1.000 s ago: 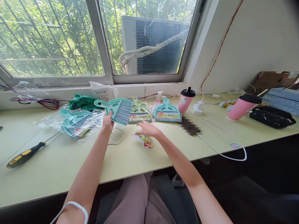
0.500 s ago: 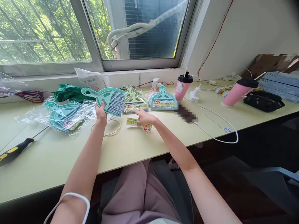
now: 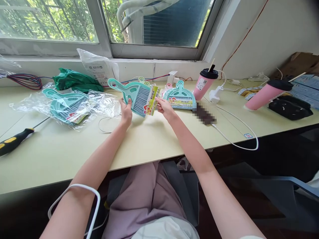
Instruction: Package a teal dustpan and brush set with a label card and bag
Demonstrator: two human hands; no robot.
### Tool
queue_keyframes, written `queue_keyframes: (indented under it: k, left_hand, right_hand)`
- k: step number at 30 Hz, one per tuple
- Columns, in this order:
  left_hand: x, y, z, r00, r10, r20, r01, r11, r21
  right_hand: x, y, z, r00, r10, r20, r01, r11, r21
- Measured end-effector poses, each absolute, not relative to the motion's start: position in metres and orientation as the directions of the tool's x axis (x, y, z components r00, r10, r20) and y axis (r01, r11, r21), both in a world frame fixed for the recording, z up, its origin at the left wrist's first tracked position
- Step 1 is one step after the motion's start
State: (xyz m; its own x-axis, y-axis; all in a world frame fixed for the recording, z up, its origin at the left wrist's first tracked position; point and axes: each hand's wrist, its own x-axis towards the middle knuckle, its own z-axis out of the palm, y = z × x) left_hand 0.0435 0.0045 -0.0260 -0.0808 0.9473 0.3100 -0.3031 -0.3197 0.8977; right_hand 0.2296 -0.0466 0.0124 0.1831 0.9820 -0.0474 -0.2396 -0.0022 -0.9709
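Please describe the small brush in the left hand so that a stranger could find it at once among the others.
Look at the pale desk under the window, near its middle. There the left hand lifts a teal brush off the surface. Unlike the brush in the plastic bag to its left, it is unwrapped, and the right hand presses a yellow label against its bristles.

Pale desk under sunlit window w/ white wall at right.

The pale tabletop is strewn with a screwdriver, bagged brushes, a white cable and two pink cups.
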Motion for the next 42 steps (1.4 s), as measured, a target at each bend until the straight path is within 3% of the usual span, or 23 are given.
queue_keyframes:
  k: [3, 7, 13, 17, 28, 31, 36, 42]
  left_hand:
    - [0.052, -0.003, -0.027, -0.085, 0.942, 0.323, -0.288, -0.334, 0.897]
    - [0.061, -0.012, -0.026, -0.028, 0.937, 0.347, -0.301, -0.339, 0.892]
    - [0.061, -0.018, -0.024, 0.012, 0.931, 0.364, -0.257, -0.349, 0.901]
    - [0.060, -0.018, -0.025, 0.021, 0.928, 0.372, -0.237, -0.357, 0.903]
    - [0.060, -0.018, -0.025, 0.059, 0.921, 0.384, -0.211, -0.365, 0.907]
    - [0.059, -0.019, -0.023, 0.078, 0.917, 0.391, -0.185, -0.372, 0.910]
    - [0.058, -0.023, -0.019, 0.102, 0.902, 0.420, -0.195, -0.396, 0.897]
    - [0.056, -0.021, -0.018, 0.079, 0.941, 0.330, -0.265, -0.299, 0.917]
  right_hand:
    - [0.222, -0.048, 0.007, 0.166, 0.986, 0.003, -0.218, 0.040, -0.975]
    - [0.214, -0.048, -0.003, 0.225, 0.974, -0.032, -0.163, 0.005, -0.987]
    - [0.217, -0.042, -0.014, 0.323, 0.939, 0.117, 0.039, 0.111, -0.993]
    - [0.224, -0.036, -0.018, 0.357, 0.928, 0.107, 0.038, 0.100, -0.994]
    - [0.226, -0.035, -0.021, 0.528, 0.835, 0.155, 0.247, 0.024, -0.969]
    - [0.224, -0.035, -0.019, 0.484, 0.872, 0.078, 0.086, 0.041, -0.995]
    - [0.217, -0.035, -0.014, 0.145, 0.988, -0.063, -0.342, -0.009, -0.940]
    - [0.214, -0.037, -0.014, 0.142, 0.986, -0.090, -0.430, -0.020, -0.903]
